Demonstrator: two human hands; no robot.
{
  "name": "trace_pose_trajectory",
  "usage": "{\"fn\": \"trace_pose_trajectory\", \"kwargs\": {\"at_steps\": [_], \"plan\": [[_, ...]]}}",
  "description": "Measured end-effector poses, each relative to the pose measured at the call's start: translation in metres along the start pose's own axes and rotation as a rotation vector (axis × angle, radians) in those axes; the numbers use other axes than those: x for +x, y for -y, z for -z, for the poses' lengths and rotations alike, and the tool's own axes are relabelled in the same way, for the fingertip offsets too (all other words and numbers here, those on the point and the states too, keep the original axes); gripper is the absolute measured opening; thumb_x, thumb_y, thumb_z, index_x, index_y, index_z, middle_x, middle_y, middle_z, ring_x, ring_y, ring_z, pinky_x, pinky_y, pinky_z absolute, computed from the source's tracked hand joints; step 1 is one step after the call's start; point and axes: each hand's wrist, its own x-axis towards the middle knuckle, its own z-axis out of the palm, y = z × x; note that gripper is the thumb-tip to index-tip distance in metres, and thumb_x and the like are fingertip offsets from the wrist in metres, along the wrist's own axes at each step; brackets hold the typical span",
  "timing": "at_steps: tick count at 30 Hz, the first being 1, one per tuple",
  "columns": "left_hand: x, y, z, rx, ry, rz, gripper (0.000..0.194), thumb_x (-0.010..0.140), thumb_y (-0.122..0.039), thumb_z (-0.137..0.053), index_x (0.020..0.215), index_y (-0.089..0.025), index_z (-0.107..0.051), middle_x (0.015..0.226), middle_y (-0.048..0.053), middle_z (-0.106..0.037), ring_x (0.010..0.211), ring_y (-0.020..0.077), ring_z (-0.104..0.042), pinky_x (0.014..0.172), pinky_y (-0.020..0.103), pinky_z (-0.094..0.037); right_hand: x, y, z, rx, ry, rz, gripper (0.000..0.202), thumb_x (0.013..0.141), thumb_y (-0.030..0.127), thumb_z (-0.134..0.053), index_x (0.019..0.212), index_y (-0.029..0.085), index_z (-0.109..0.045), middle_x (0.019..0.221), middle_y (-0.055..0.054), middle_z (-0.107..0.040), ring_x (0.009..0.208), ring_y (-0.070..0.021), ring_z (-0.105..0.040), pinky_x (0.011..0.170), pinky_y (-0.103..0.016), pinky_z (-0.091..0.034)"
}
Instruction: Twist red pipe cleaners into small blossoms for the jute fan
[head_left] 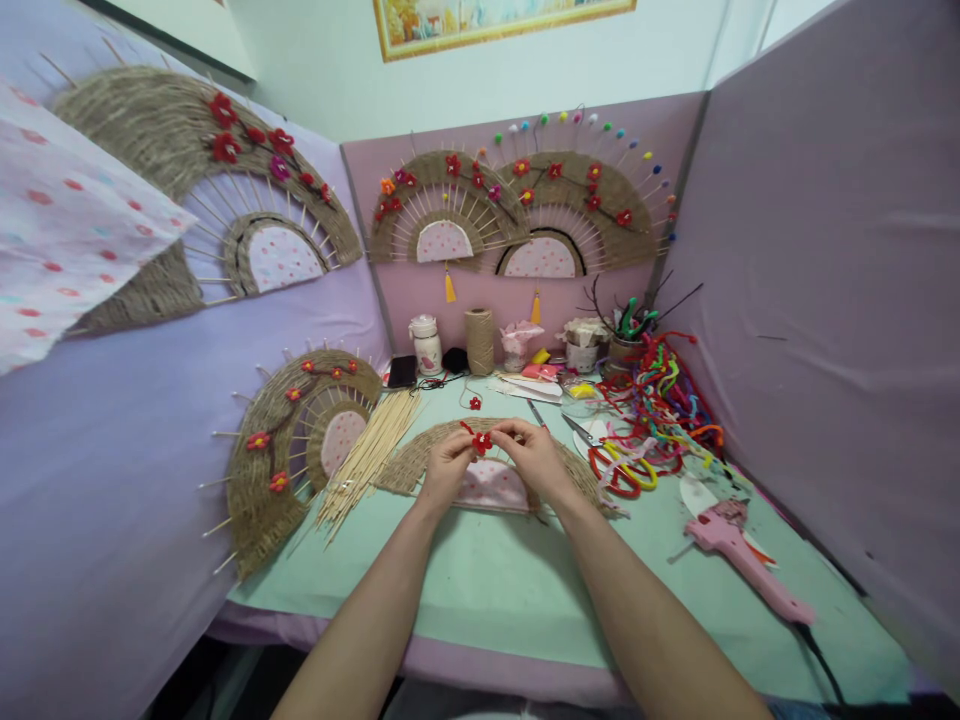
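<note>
Between my two hands is a small red pipe-cleaner flower [481,443] with a pale centre. My left hand [448,465] pinches it from the left, a short red stem sticking up by the fingers. Fingertips of my right hand [534,455] close on its right side. Beneath both hands lies a twine-woven fan [416,450] with a white, red-dotted half-round centre [493,487], partly covered by the hands. A second red flower [475,403] rests on the table just beyond the fan.
Wooden sticks [371,455] lie left of the fan. Scissors [619,470] and a heap of coloured pipe cleaners [671,395] are at right, with a pink glue gun [750,565] nearer. A twine spool [480,342] and white bottle [426,346] stand behind. A finished fan [255,490] leans left.
</note>
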Motion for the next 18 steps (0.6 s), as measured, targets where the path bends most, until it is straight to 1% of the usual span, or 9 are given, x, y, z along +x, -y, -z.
{"fn": "trace_pose_trajectory", "kwargs": {"at_steps": [4, 9, 13, 15, 18], "plan": [[0.0, 0.003, 0.001, 0.018, 0.014, -0.021, 0.016, 0.076, -0.024, -0.055, 0.066, -0.016, -0.065, 0.072, 0.002, -0.055, 0.073, 0.0137, -0.049, 0.068, 0.025, -0.038, 0.001, -0.001, 0.0, 0.009, 0.043, -0.018, 0.021, 0.076, 0.036, -0.055, 0.076, 0.017, -0.065, 0.078, -0.004, -0.064, 0.075, -0.0164, -0.056, 0.071, -0.028, -0.042], [-0.001, 0.003, -0.001, -0.031, 0.046, 0.055, 0.021, 0.078, -0.033, -0.057, 0.072, -0.016, -0.067, 0.075, 0.003, -0.056, 0.071, 0.0132, -0.05, 0.065, 0.024, -0.041, 0.0, -0.003, -0.001, 0.01, 0.058, -0.006, 0.02, 0.078, 0.034, -0.053, 0.075, 0.017, -0.062, 0.074, -0.002, -0.062, 0.071, -0.0149, -0.054, 0.067, -0.026, -0.042], [-0.001, 0.002, -0.002, -0.053, 0.053, 0.06, 0.022, 0.078, -0.035, -0.058, 0.075, -0.015, -0.068, 0.076, 0.003, -0.055, 0.071, 0.0129, -0.05, 0.065, 0.024, -0.042, -0.001, -0.003, -0.006, 0.019, 0.022, -0.02, 0.018, 0.078, 0.032, -0.053, 0.076, 0.016, -0.062, 0.075, -0.002, -0.061, 0.071, -0.0146, -0.053, 0.067, -0.026, -0.041], [-0.001, 0.004, -0.002, -0.065, 0.05, 0.06, 0.022, 0.077, -0.035, -0.058, 0.077, -0.015, -0.068, 0.078, 0.003, -0.056, 0.072, 0.0129, -0.051, 0.065, 0.024, -0.043, -0.001, -0.003, -0.009, 0.04, -0.007, -0.033, 0.017, 0.076, 0.031, -0.054, 0.073, 0.017, -0.061, 0.072, -0.001, -0.06, 0.068, -0.0139, -0.052, 0.066, -0.026, -0.04], [-0.001, 0.009, -0.001, -0.108, 0.031, 0.092, 0.025, 0.076, -0.038, -0.059, 0.08, -0.015, -0.069, 0.08, 0.004, -0.058, 0.072, 0.0129, -0.051, 0.066, 0.024, -0.044, -0.002, -0.005, -0.012, 0.154, -0.019, -0.1, 0.018, 0.074, 0.034, -0.057, 0.071, 0.016, -0.061, 0.069, 0.0, -0.059, 0.067, -0.0129, -0.051, 0.064, -0.025, -0.039]]}}
